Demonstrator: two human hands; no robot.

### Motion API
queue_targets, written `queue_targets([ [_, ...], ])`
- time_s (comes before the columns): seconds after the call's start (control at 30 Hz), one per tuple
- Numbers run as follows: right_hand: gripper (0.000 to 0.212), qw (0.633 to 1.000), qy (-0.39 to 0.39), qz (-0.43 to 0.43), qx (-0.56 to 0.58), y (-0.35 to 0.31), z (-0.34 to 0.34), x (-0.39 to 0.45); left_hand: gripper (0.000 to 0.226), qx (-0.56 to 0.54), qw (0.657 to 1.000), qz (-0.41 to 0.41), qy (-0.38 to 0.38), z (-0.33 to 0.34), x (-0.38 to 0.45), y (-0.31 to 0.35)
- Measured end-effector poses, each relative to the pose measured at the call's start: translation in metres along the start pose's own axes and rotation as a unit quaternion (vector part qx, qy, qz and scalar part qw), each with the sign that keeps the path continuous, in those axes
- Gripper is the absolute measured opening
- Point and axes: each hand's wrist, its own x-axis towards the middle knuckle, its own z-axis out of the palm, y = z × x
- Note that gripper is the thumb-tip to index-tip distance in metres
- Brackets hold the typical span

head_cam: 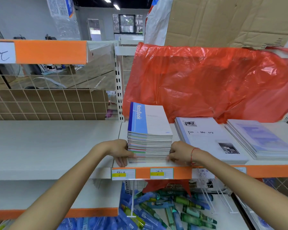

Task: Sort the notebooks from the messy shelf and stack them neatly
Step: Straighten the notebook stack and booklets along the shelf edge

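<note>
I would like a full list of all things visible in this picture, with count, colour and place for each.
notebook stack: one tall pile, blue-and-white top cover, front left of the shelf
grey notebooks: one low pile, pale grey, right of the tall stack
blue notebooks: one low pile, light blue, far right
plastic bag: one, red, behind the notebooks
cardboard: one sheet, brown, top right
shelf: orange front edge with price labels
tubes: many, blue and green, lower shelf
left hand: fingers against the stack's left side
right hand: fingers against its right side, red string on wrist
</note>
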Motion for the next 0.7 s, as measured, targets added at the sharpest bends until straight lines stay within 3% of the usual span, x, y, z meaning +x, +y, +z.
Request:
queue_targets([
  [0.7,0.034,1.000,0.014,-0.014,0.019,0.0084,0.0031,0.0056,0.044,0.021,1.000,-0.001,-0.001,0.0000,0.0028,-0.0004],
])
